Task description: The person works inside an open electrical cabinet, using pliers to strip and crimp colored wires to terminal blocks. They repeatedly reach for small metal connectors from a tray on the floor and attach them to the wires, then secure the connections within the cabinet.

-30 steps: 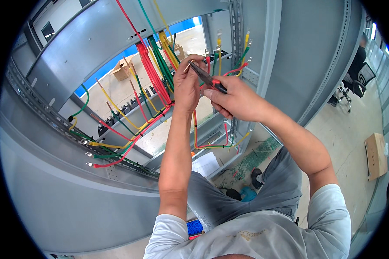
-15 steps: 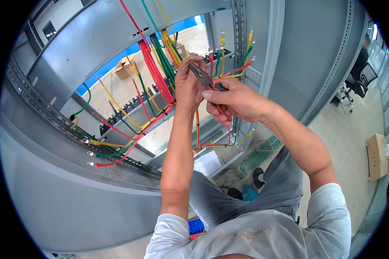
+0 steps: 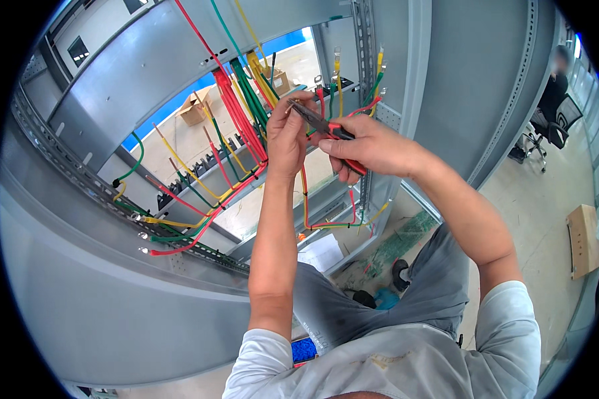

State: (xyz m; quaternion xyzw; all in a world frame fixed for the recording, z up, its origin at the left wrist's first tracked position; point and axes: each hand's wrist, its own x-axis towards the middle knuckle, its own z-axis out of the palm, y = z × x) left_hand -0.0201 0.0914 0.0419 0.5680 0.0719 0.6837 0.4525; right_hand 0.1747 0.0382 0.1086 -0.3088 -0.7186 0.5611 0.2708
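The right hand [image 3: 373, 146] is closed around the red handles of one pair of pliers [image 3: 319, 123], whose dark jaws point left and up toward the left hand [image 3: 287, 136]. The left hand is curled nearly shut, its fingertips pinching a wire end at the plier tip; the wire itself is too small to make out there. Both hands work in the middle of an open grey cabinet [image 3: 113, 299]. To the left, a bundle of wires [image 3: 239, 113] in red, green and yellow runs down from the top; the individual strands overlap and cannot be counted. At far right, a seated person [image 3: 556, 93] is partly cut off.
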